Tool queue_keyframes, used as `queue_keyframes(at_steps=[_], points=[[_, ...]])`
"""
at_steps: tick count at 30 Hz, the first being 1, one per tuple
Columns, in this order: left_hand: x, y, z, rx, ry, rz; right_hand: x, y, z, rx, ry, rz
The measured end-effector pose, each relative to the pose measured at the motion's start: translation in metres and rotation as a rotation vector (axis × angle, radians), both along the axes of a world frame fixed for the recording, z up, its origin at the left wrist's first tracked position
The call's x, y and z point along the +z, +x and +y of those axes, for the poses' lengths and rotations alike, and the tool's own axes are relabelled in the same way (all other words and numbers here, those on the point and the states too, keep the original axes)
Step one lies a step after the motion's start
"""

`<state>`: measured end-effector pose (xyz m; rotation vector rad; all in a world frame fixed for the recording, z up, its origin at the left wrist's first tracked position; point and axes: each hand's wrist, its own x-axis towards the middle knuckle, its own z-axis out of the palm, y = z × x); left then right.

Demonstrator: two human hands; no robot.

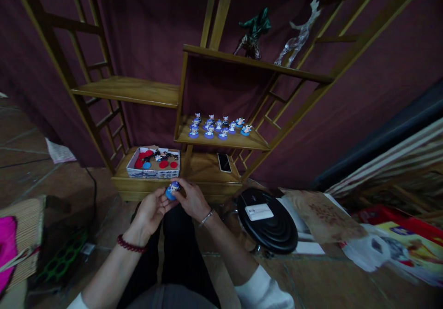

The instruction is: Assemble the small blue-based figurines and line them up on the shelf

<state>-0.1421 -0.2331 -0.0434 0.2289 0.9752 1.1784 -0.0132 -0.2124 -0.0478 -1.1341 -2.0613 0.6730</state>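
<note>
Between both hands, low in front of the shelf, is a small figurine (172, 189) with a purple top and a round blue base. My left hand (152, 211), palm up, has its fingers bent at the base. From above and the right, my right hand (192, 201) pinches the figurine. Just beyond, a cardboard box (154, 174) holds red discs (164, 164), a blue disc (146, 165) and several small dark figures (161, 156). Similar purple figurines (209, 132) stand in rows on the middle shelf board (238, 140).
A phone (224, 163) lies on the lowest board. Up top stand a dark green statue (254, 32) and a clear one (297, 37). To the right are a black round stool (270, 226) with a white packet (259, 212) and plastic bags (370, 249). A woven seat (31, 235) is at left.
</note>
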Motion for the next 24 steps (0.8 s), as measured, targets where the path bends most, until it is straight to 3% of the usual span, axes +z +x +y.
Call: queue_keyframes(at_steps=[10, 24], points=[[-0.017, -0.011, -0.01, -0.062, 0.106, -0.008, -0.014, -0.012, -0.006, -0.097, -0.046, 0.113], [-0.014, -0.018, -0.05, -0.045, 0.179, 0.05, -0.014, -0.017, -0.037, -0.13, -0.076, 0.194]])
